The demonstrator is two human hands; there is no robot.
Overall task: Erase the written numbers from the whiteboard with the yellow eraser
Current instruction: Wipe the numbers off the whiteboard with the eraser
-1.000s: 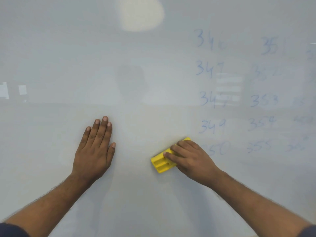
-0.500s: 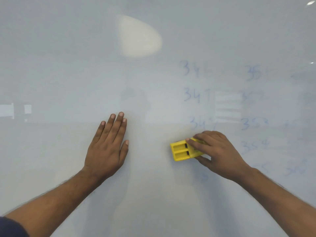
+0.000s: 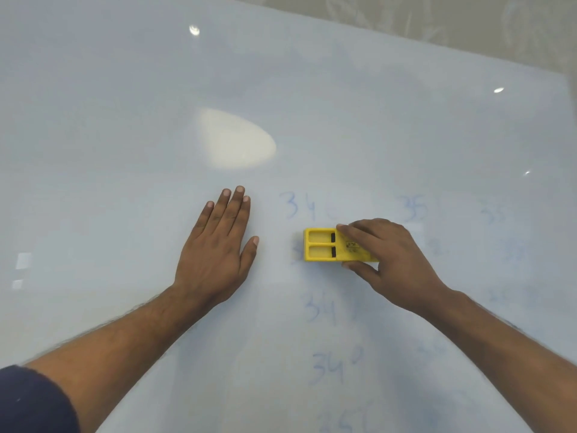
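Right hand (image 3: pixel 395 260): fingers pinch the eraser (image 3: pixel 331 249) on the board (image 3: pixel 125 120) (numbers (image 3: pixel 296 206) at 12 o'clock).
Left hand (image 3: pixel 215 248): flat, fingers together.

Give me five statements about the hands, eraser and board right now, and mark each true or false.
1. The right hand holds the eraser. True.
2. The left hand is a fist. False: it lies flat and open on the board.
3. The eraser is red. False: it is yellow.
4. Faint blue numbers remain below the eraser. True.
5. The left hand touches the eraser. False: bare board lies between them.
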